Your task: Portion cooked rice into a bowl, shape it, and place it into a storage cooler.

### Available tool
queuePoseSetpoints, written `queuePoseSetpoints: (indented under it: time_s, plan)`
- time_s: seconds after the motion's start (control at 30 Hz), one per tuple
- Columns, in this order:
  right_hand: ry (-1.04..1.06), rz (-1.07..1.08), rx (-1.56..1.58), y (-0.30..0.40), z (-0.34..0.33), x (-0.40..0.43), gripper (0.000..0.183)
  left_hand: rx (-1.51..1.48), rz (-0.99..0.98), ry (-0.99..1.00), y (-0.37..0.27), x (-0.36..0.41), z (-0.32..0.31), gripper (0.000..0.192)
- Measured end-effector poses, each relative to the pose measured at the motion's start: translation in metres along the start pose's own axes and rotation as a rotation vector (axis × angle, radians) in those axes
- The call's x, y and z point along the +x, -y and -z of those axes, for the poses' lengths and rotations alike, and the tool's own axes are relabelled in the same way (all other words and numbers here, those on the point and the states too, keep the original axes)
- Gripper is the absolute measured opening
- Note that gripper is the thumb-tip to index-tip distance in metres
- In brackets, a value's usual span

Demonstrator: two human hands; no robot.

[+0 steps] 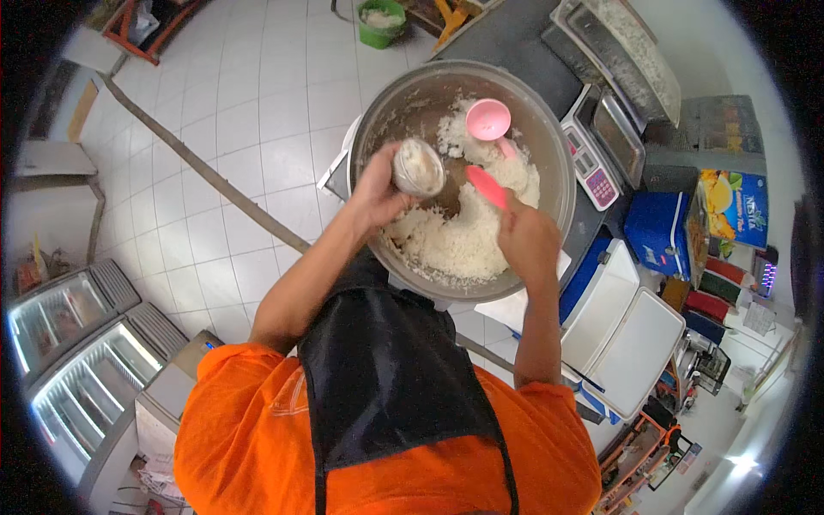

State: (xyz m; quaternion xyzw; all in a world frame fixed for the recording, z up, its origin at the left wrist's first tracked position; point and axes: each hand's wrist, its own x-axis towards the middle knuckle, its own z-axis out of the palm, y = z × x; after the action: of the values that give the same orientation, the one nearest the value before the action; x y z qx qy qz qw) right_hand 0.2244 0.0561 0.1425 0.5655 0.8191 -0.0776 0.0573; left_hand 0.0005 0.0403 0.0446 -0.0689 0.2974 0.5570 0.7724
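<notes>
A large round metal pot (565,161) stands before me with white cooked rice (444,244) in its lower and right parts. My left hand (380,193) grips a small clear cup or bowl (418,168), smeared with rice, over the pot's left side. In my right hand (529,238) is a pink paddle or spatula (486,185), its blade pointing up and left above the rice. Beyond the blade, a pink round scoop (488,119) rests on the rice at the far side, its handle towards the lower right. The paddle and the cup are apart.
Right of the pot, a digital scale (589,161) with a metal tray stands on a dark counter (515,38). Nearer on the right are an open white-lined cooler (595,302) and a blue cooler (656,228). A green bucket (381,32) sits on the tiled floor beyond the pot.
</notes>
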Motion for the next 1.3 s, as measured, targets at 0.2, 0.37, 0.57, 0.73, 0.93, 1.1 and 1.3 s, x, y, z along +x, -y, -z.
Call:
queuePoseSetpoints:
  time_s: [0.2, 0.37, 0.57, 0.73, 0.93, 1.1, 1.3]
  plan:
    - [0.404, 0.276, 0.091, 0.021, -0.148, 0.038, 0.024, 0.045, -0.179, -0.015, -0.027, -0.037, -0.008, 0.037]
    - [0.712, 0.560, 0.275, -0.012, -0.174, 0.050, 0.020, 0.005, -0.228, -0.043, -0.032, -0.070, -0.019, 0.032]
    - [1.025, 0.436, 0.719, -0.053, -0.118, 0.060, 0.029, 0.029, -0.266, -0.082, -0.025, -0.070, -0.001, 0.041]
    - [0.747, 0.170, 0.853, -0.059, -0.041, 0.056, 0.030, 0.070, -0.300, -0.149, 0.013, -0.060, 0.002, 0.035]
    - [0.049, 0.058, 0.120, 0.044, -0.048, 0.001, 0.043, 0.083, -0.150, -0.182, 0.053, 0.005, 0.001, 0.028]
    - [-0.028, 0.023, 0.149, 0.055, -0.053, -0.012, 0.045, 0.136, -0.034, -0.131, 0.042, 0.023, -0.006, 0.033]
    - [-0.171, -0.020, 0.130, 0.057, -0.066, -0.016, 0.047, 0.170, -0.045, -0.060, 0.054, 0.036, 0.000, 0.040]
